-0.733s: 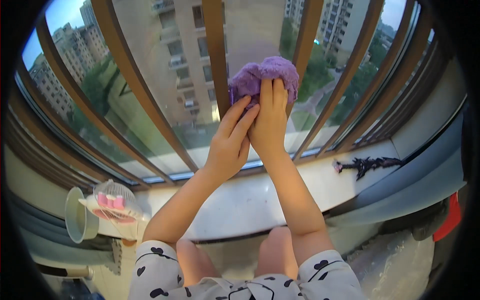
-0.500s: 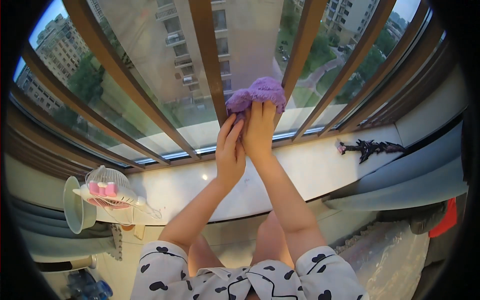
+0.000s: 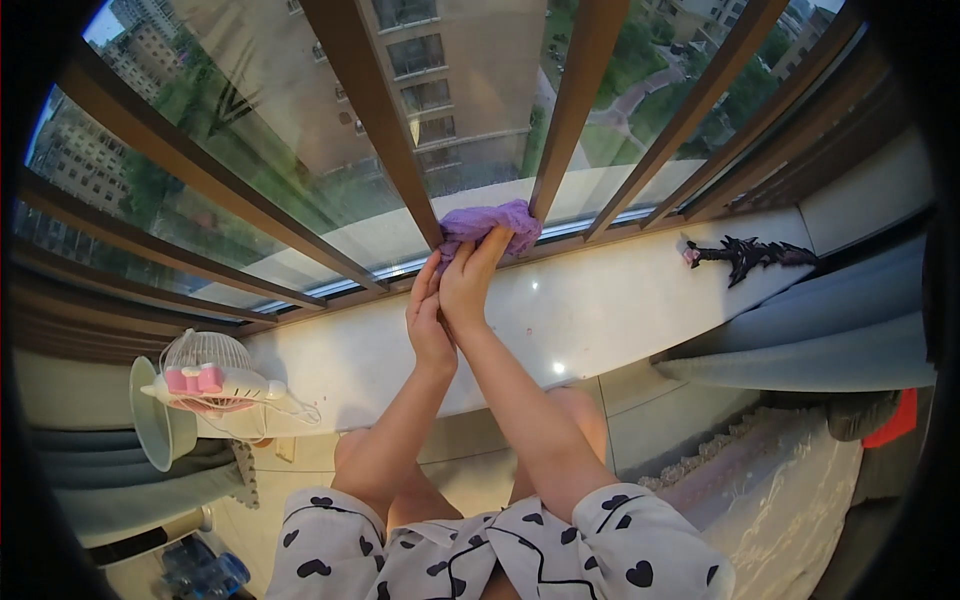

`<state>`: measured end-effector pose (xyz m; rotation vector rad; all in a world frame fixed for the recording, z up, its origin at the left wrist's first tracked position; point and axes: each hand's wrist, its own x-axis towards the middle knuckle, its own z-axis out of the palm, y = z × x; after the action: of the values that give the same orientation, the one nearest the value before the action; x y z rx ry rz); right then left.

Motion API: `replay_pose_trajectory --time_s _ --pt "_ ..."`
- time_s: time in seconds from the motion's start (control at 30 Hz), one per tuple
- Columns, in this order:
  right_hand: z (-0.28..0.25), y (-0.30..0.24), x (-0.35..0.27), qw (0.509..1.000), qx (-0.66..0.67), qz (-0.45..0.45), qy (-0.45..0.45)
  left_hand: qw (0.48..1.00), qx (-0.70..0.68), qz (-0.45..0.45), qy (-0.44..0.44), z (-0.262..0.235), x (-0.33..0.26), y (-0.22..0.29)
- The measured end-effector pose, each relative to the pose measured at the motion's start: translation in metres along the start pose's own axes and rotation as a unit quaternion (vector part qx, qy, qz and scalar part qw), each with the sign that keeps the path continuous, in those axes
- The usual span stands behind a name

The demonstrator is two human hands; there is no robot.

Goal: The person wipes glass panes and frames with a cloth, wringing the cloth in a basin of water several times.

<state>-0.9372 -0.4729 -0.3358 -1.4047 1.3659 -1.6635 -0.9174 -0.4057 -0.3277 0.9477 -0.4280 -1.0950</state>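
A fluffy purple cloth (image 3: 490,218) is bunched low against the window, between two brown upright bars. My right hand (image 3: 466,296) grips it from below, pressing it towards the bottom of the pane. Close beside, my left hand (image 3: 431,335) has its fingers at the cloth's lower left edge and seems to hold that end. The two hands touch each other near the wrist. Folds of cloth partly hide the fingertips.
Brown bars (image 3: 378,110) cross the window. On the white sill (image 3: 540,325) lie a dark sword-shaped toy (image 3: 745,260) to the right and a white fan with a pink bow (image 3: 215,383) to the left. Grey curtains (image 3: 800,345) hang at both sides.
Both hands and the purple cloth have moved down and slightly left, from higher on the pane to near its bottom frame. The view has shifted a little too.
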Motion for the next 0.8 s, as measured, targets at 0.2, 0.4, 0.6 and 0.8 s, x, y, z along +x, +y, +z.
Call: replay_pose_trajectory --time_s 0.2,0.4,0.6,0.8 --pt "0.007 0.068 -0.007 0.935 0.209 0.284 0.044 0.998 0.005 -0.051 -0.033 -0.009 0.004 -0.019" --pt "0.009 0.077 -0.015 0.971 0.029 0.23 0.056 0.984 0.162 -0.069 -0.031 -0.022 0.013 -0.021" --pt "-0.013 0.015 0.016 0.88 0.317 0.353 0.022 0.987 0.139 -0.042 -0.071 -0.008 0.001 -0.008" --pt "-0.009 -0.032 0.007 0.984 0.139 0.096 -0.051 0.994 0.094 -0.036 -0.042 -0.013 -0.001 0.005"
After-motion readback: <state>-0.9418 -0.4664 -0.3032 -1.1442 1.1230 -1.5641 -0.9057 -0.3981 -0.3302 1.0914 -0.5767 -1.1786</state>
